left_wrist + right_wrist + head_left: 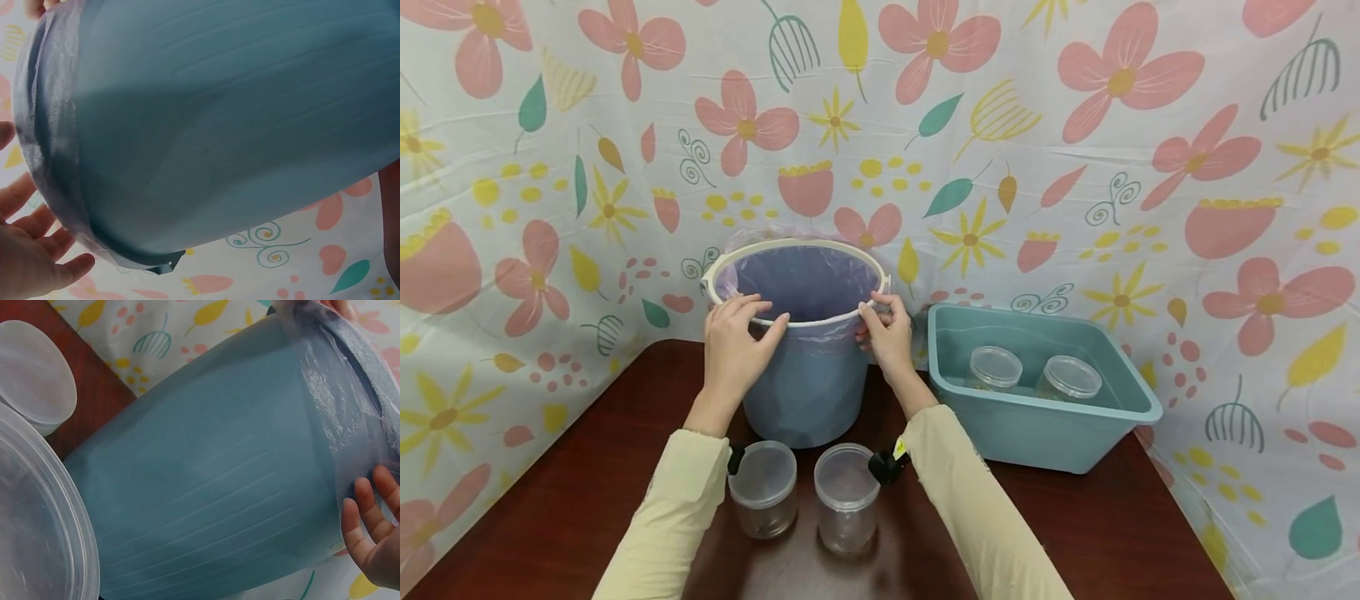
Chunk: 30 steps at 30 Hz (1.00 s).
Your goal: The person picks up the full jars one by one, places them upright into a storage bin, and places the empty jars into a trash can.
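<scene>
From where I stand, the bin [805,392] is on the surface [587,467] left of the tub [1030,429], between and just beyond the person's two hands. A clear bag [340,406] lines it and folds down outside; a pale ring [808,322] circles the mouth. The left hand [735,340] lies at the near left of the ring, its grip apart, fingers spread and thumb resting at the edge. The right hand [889,333] is at the near right, its grip clamped on the ring, thumb above and fingers against the bag outside.

The bin stands upright, its long axis vertical, mouth facing up, the body narrowing toward the base. Both hands are at its top end.

Nearer, between the forearms, stand the left jar [765,492] and the right jar [847,508]. Two lidded pots [1071,377] sit inside the tub.
</scene>
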Motion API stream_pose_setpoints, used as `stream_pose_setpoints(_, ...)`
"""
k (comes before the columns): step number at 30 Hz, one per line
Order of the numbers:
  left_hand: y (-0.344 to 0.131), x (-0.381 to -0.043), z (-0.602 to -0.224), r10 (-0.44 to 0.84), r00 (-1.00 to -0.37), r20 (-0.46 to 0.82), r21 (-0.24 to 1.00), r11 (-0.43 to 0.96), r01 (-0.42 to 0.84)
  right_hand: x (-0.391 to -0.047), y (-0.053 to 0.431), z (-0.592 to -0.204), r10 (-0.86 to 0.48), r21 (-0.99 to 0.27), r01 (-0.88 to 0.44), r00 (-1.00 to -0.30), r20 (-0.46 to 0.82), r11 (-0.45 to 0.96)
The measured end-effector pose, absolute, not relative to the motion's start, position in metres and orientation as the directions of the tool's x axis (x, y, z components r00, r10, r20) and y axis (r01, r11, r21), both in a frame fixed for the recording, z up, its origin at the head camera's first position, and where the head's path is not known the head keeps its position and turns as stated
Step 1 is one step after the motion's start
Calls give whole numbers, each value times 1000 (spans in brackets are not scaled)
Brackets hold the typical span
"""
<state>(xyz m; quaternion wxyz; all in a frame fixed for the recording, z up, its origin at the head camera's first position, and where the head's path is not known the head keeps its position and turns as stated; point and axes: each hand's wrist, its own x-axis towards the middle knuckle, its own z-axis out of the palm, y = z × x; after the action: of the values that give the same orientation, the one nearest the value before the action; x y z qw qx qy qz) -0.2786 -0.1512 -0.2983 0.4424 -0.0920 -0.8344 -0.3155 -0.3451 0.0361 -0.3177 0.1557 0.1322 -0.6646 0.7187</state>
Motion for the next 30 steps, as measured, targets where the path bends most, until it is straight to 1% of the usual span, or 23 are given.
stream_pose_setpoints(4,-150,-273,-297,-119,-558,821,427,777,462,-345,35,-317,46,-915,-398,-917,396,-67)
stream_pose_setpoints(8,-149,-264,-297,-140,-526,839,424,775,469,-345,35,-317,40,-913,-403,-915,401,-69)
stream_pose_setpoints(14,-149,-251,-297,-152,-500,853,424,761,492,-346,35,-317,38,-910,-407,-913,406,-73)
stream_pose_setpoints(18,-149,-242,-300,-142,-511,848,431,747,506,-348,35,-318,34,-908,-411,-911,410,-76)
stream_pose_setpoints(25,-149,-230,-314,-126,-565,816,469,715,519,-348,36,-319,37,-909,-411,-912,409,-71)
stream_pose_setpoints(30,-152,-223,-326,-119,-594,796,483,717,503,-348,37,-320,27,-912,-404,-915,404,-71)
